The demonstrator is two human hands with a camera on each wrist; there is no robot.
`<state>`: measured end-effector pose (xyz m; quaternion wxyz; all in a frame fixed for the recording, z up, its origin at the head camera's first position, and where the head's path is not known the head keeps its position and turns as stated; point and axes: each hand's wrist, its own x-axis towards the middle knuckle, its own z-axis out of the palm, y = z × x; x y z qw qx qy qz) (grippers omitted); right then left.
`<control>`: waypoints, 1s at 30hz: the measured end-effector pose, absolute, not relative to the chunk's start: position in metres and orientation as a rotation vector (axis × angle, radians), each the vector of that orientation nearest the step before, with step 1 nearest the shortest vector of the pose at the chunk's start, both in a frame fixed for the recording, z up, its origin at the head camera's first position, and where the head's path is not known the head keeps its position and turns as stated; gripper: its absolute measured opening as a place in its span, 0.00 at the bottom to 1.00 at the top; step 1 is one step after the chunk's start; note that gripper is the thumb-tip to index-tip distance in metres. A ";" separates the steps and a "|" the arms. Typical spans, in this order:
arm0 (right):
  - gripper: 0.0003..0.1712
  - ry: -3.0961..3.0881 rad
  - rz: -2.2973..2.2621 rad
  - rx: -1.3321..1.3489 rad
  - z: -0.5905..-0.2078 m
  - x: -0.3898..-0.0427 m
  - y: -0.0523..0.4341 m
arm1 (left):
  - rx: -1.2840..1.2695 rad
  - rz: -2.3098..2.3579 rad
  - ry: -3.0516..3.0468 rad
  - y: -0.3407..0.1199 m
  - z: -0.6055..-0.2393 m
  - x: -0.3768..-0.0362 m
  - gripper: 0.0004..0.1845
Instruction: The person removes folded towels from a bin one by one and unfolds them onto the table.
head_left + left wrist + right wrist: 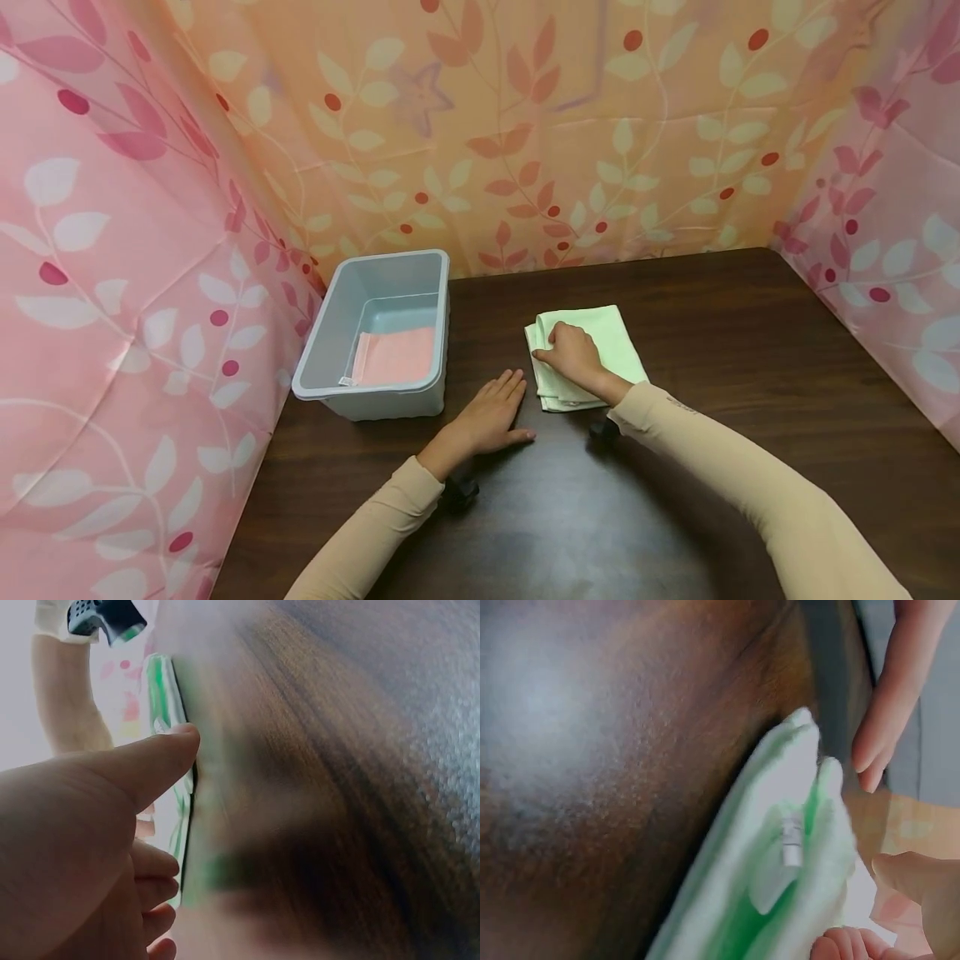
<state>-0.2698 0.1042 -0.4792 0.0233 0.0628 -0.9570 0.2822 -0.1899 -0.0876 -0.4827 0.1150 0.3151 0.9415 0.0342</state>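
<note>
A folded light green cloth lies on the dark wooden table. My right hand sits on the cloth's left part with curled fingers, and the thumb pinches its left edge. In the right wrist view the cloth's layered edge shows a small white tag, with my thumb beside it. My left hand rests flat on the table just left of the cloth, fingers straight, holding nothing. The left wrist view shows its thumb near the cloth's edge.
A grey plastic bin stands at the table's back left, with a folded pink cloth lying in it. Pink and orange leaf-patterned curtains close in the table on three sides. Bare tabletop stretches to the right and front.
</note>
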 end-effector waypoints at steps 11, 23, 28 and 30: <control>0.15 -2.984 0.777 0.192 -0.484 -0.279 0.097 | 0.943 0.096 2.759 -0.088 -0.485 -0.191 0.47; 0.23 -2.984 0.770 0.214 -0.485 -0.283 0.099 | 0.939 0.090 2.744 -0.086 -0.482 -0.190 0.46; 0.21 -2.926 0.922 0.233 -0.477 -0.282 0.110 | 0.982 0.110 2.759 -0.085 -0.485 -0.193 0.47; 0.16 -2.901 0.989 0.241 -0.473 -0.282 0.114 | 1.013 0.121 2.767 -0.083 -0.486 -0.195 0.47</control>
